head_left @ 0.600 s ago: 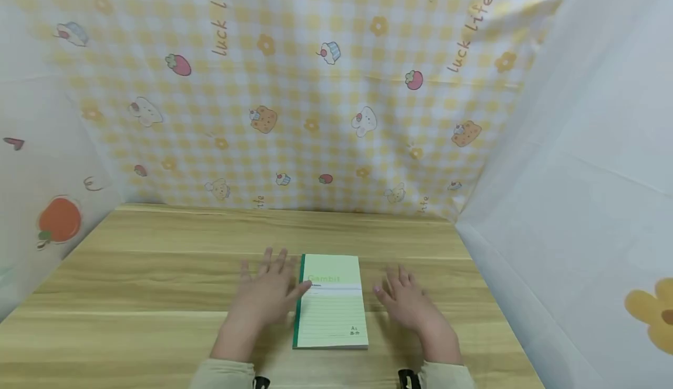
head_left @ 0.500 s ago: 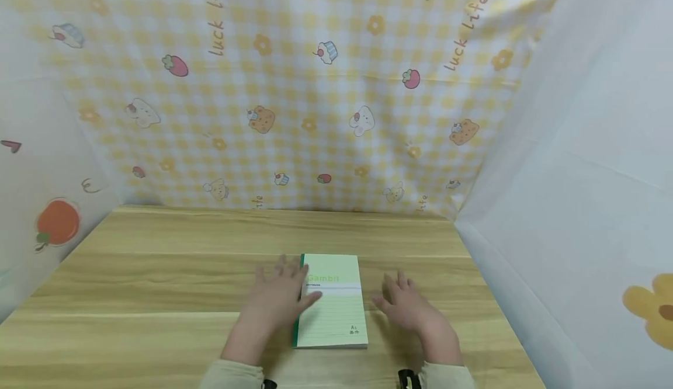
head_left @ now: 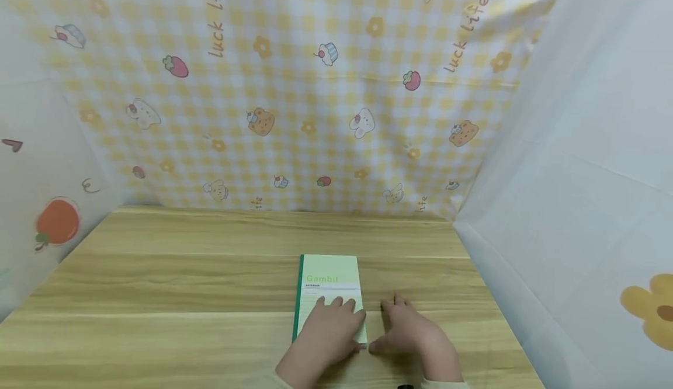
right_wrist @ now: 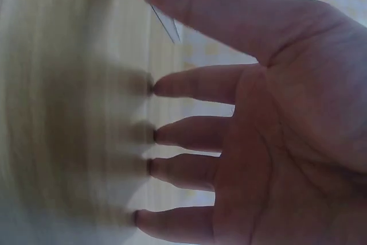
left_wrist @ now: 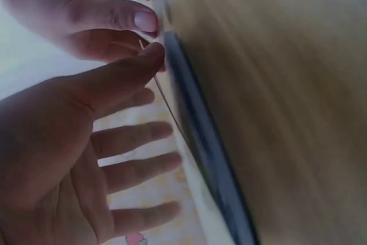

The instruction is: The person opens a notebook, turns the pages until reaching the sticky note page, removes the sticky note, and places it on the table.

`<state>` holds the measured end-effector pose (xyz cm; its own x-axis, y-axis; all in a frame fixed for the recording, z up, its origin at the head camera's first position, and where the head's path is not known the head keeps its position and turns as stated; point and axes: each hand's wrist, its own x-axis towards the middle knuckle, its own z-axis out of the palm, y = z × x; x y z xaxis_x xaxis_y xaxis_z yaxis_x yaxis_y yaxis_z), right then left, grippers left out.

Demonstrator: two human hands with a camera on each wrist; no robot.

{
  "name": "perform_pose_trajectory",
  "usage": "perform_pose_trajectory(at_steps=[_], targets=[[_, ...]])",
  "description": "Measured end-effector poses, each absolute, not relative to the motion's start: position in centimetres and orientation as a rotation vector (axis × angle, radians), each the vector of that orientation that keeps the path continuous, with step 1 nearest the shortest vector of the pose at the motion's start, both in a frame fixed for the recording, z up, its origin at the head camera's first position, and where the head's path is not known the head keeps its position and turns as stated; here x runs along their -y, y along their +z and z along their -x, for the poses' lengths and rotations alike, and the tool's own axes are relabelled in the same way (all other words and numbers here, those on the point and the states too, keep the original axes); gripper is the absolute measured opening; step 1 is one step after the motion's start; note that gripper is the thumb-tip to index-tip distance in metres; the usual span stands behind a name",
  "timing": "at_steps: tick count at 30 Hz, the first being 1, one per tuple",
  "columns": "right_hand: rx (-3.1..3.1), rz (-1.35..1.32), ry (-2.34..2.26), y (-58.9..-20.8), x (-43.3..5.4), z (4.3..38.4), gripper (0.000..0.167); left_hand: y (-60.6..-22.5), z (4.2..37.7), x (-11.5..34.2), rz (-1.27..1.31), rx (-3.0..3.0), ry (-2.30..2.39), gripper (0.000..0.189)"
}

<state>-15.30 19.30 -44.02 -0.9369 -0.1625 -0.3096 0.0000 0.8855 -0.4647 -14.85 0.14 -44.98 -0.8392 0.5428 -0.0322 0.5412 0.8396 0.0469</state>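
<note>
A pale green notebook [head_left: 330, 269] with a dark green spine lies on the wooden table. Across its lower half reaches my left hand [head_left: 332, 327], fingers spread over the cover. In the left wrist view, the thumb of that hand [left_wrist: 63, 136] is at the notebook's corner, where a thin cover edge stands slightly apart from the thick block of pages [left_wrist: 209, 142]. Just right of the notebook, my right hand [head_left: 407, 327] rests its fingertips on the tabletop. The right wrist view shows its fingers [right_wrist: 192, 133] extended and apart, with nothing held.
The wooden table [head_left: 184, 272] stretches to both sides of the notebook. Behind it hangs a yellow checked cloth [head_left: 294, 91] with cartoon prints. White sheets [head_left: 589, 173] close off the left and right sides.
My left hand has moved right and nearer to me, from the notebook's spine side to its lower right corner. My right hand has drawn slightly nearer, its fingertips lowered to the table.
</note>
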Motion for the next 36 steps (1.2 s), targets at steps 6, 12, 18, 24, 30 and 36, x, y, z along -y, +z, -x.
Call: perform_pose_trajectory(at_steps=[6,12,18,24,30,36], targets=[[-2.742,0.123,-0.663,-44.5,-18.7,15.4,0.092,-43.0,14.4,1.1,-0.9,-2.888,0.273,0.039],[-2.773,0.126,-0.656,-44.6,-18.0,15.2,0.091,-39.8,13.2,5.8,-0.764,-2.976,0.712,0.021],[-2.778,0.109,-0.629,-44.7,-17.9,15.2,0.091,-39.4,12.4,11.9,-0.442,-3.328,0.473,0.038],[-2.77,0.118,-0.627,-44.7,-18.0,15.3,0.092,-42.6,13.6,13.2,-0.561,-3.137,0.151,0.061],[-2.773,0.144,-0.613,-44.6,-17.9,15.3,0.088,-44.7,13.7,10.3,-0.544,-2.927,0.439,0.04],[-2.759,0.125,-0.628,-44.1,-18.2,15.1,0.079,-45.2,14.0,8.8,-0.483,-2.891,0.504,0.059]])
